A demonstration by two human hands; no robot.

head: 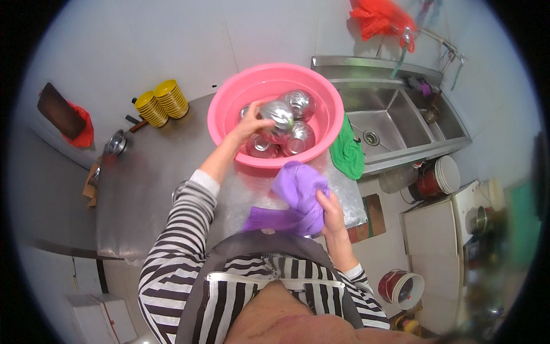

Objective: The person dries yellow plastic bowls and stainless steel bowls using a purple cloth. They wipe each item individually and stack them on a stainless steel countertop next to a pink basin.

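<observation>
My left hand [254, 124] grips a shiny metal bowl [278, 114] inside a large pink plastic basin [276, 162]. Several more bowls of the same metal, among them one upper-right bowl [300, 103] and one lower bowl [298, 140], lie around it in the basin. In front of the basin, my right hand [331, 210] holds a bunched purple cloth [300, 189]. Part of that cloth trails down onto the stainless steel table [163, 172] near my apron. A green cloth [347, 150] hangs beside the basin's right rim.
To the right is a stainless steel sink [386, 118]. Two stacks of yellow bowls [171, 99] and a small metal bowl [116, 142] stand at the table's far left. Buckets [401, 289] and a white cabinet [432, 228] are on the right.
</observation>
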